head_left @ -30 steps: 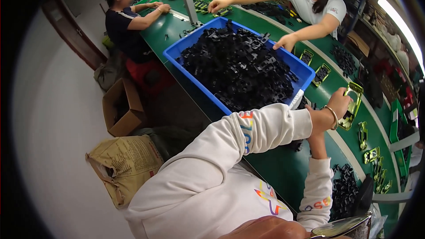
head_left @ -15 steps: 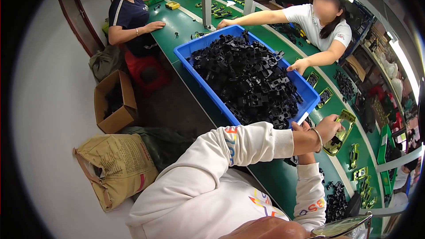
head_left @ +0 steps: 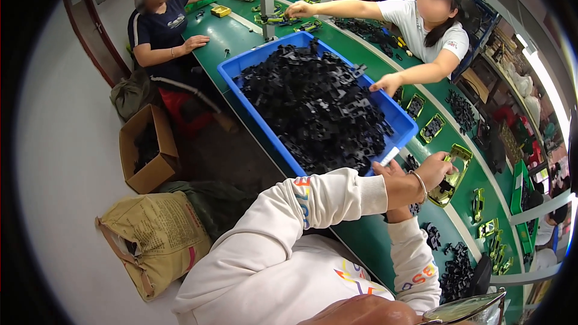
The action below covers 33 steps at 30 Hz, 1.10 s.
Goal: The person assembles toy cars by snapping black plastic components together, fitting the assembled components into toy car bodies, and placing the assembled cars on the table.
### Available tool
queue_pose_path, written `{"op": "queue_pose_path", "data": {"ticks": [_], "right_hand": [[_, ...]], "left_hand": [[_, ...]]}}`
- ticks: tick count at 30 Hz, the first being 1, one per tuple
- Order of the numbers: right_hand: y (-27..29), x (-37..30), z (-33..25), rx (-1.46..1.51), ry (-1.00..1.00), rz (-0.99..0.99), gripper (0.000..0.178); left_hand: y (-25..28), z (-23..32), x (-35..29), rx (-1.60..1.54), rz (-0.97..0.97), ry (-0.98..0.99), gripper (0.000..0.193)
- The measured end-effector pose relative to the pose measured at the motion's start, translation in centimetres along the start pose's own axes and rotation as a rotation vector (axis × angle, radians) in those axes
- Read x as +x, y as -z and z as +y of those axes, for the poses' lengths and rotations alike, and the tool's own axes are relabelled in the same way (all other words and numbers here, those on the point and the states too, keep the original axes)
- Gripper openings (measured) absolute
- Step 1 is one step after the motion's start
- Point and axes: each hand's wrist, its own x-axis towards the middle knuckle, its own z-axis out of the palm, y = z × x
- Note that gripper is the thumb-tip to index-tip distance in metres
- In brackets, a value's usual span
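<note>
L hand [head_left: 433,171]: pinching green frame [head_left: 462,155] — edge grip, may slip
R hand [head_left: 392,170]: at blue tray [head_left: 400,135], grip can't tell
Blk parts [head_left: 313,105]: heaped — cd spill if tipped

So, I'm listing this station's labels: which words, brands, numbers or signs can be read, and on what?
Left sleeve: large coloured letters, not copied here.
Right sleeve: coloured letters, likewise not copied.
Sweatshirt front: coloured marks, unclear.
White label on the blue bin: too small to read.
Tan sack: printed lines, too small to read.
Co-worker's white shirt: small mark, unreadable.
Other marks: too small or blurred.
</note>
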Motion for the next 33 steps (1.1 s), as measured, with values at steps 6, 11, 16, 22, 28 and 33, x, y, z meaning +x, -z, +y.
{"op": "queue_pose_path", "data": {"ticks": [6,11,16,22,28,33], "right_hand": [[-5.4,2.1,-0.1,-0.012,-0.049,0.067,0.036],[-6.5,5.2,6.3,0.208,0.300,0.026,0.054],[-2.9,-1.1,-3.2,-0.617,0.025,-0.453,0.032],[10.3,-12.3,-4.3,-0.551,0.127,0.121,0.024],[18.2,-18.1,-4.7,-1.069,0.090,0.362,0.051],[18.6,-17.3,-2.7,-1.094,0.227,0.291,0.059]], "left_hand": [[2.2,0.9,0.1,-0.017,0.018,0.009,0.038],[4.3,2.2,1.4,-0.016,0.128,-0.007,0.029],[7.9,5.2,1.0,0.045,0.176,0.014,0.033],[8.4,1.2,5.3,0.029,0.168,0.177,0.035],[7.8,-1.3,8.7,0.018,0.173,0.279,0.023],[5.0,-6.0,9.5,-0.229,-0.055,0.323,0.040]]}}
